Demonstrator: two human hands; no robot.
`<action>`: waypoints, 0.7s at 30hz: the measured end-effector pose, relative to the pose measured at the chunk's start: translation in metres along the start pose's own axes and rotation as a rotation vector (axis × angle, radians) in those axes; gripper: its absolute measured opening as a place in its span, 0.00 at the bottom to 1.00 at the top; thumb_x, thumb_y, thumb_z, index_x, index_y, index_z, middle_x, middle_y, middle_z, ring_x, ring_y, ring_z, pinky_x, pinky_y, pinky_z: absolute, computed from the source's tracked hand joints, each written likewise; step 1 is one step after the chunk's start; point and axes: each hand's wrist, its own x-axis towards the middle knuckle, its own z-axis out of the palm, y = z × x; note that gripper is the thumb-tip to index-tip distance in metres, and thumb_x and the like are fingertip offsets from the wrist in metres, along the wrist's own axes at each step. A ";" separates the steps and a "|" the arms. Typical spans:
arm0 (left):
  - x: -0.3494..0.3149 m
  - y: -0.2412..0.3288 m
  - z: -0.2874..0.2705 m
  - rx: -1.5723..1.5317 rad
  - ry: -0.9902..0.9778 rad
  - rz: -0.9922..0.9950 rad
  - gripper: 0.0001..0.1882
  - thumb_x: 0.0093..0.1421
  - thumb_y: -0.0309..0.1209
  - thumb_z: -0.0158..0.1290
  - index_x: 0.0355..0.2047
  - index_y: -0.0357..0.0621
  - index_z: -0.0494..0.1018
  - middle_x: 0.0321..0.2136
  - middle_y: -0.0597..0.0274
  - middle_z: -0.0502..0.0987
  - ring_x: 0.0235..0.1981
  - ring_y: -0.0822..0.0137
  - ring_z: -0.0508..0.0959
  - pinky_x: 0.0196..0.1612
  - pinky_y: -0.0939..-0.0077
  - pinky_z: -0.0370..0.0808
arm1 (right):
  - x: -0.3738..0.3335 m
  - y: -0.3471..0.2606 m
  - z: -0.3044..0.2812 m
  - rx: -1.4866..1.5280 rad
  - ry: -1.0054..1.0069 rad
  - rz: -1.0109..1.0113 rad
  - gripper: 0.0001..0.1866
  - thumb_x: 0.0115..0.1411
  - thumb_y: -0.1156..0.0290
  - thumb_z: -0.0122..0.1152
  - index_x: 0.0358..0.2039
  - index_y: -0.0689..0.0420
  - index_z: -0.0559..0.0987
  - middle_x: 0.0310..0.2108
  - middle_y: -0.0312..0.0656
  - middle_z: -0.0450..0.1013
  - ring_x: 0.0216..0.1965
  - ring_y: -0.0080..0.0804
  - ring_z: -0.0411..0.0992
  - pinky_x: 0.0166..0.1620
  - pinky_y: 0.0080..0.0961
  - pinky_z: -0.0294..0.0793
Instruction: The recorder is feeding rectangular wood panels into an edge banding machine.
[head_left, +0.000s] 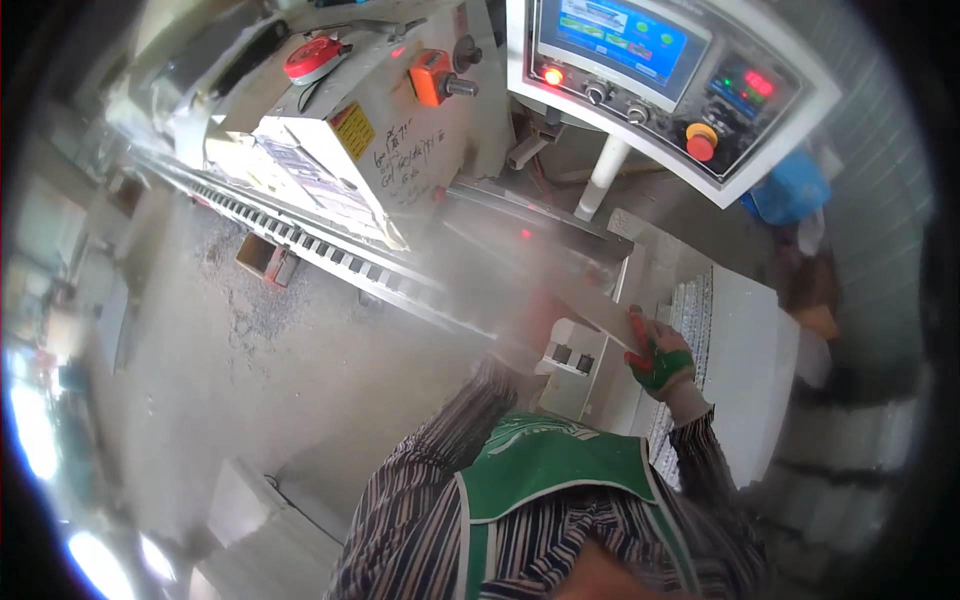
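My right hand [662,357], in a green and red glove, is closed on the near end of a narrow pale board [600,312]. The board slants away toward the machine bed [540,218]. My left hand [527,325] is by the board's left side, close to the machine's rail. A hazy smear in the picture blurs that hand, so its fingers and its exact hold do not show. Just below the board, a pale fixture with dark square blocks [572,360] sits between my arms.
A white machine housing [420,150] stands ahead with a long toothed conveyor rail [320,258] running left. The control panel [690,85] on a white post [603,178] rises at the far right. Stacked pale panels [757,340] lie beside my right arm. A small box [262,257] is under the rail.
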 end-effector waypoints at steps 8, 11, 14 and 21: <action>-0.016 -0.036 -0.004 0.306 0.456 0.226 0.35 0.68 0.35 0.61 0.72 0.49 0.59 0.66 0.61 0.66 0.62 0.65 0.72 0.60 0.62 0.74 | 0.049 0.052 0.017 -0.029 -0.004 -0.063 0.46 0.57 0.56 0.67 0.74 0.48 0.57 0.57 0.49 0.72 0.56 0.53 0.72 0.59 0.47 0.72; 0.008 -0.058 -0.011 0.236 0.471 0.329 0.37 0.68 0.35 0.62 0.72 0.48 0.58 0.67 0.63 0.65 0.63 0.69 0.70 0.62 0.66 0.71 | 0.063 0.063 0.025 -0.043 0.000 -0.072 0.46 0.57 0.56 0.68 0.73 0.48 0.59 0.59 0.48 0.71 0.58 0.52 0.71 0.60 0.46 0.72; 0.040 -0.069 -0.017 0.499 0.544 0.323 0.31 0.69 0.34 0.61 0.69 0.45 0.63 0.53 0.67 0.72 0.53 0.72 0.73 0.56 0.75 0.72 | 0.071 0.077 0.027 -0.065 0.035 -0.151 0.44 0.56 0.55 0.68 0.72 0.47 0.62 0.61 0.46 0.70 0.59 0.51 0.71 0.60 0.46 0.72; 0.069 -0.092 -0.016 0.682 0.630 0.352 0.31 0.68 0.32 0.60 0.68 0.43 0.63 0.53 0.65 0.72 0.54 0.69 0.73 0.58 0.72 0.71 | 0.060 0.110 0.006 0.107 0.120 -0.096 0.39 0.55 0.57 0.71 0.68 0.42 0.68 0.63 0.45 0.69 0.59 0.52 0.70 0.61 0.48 0.71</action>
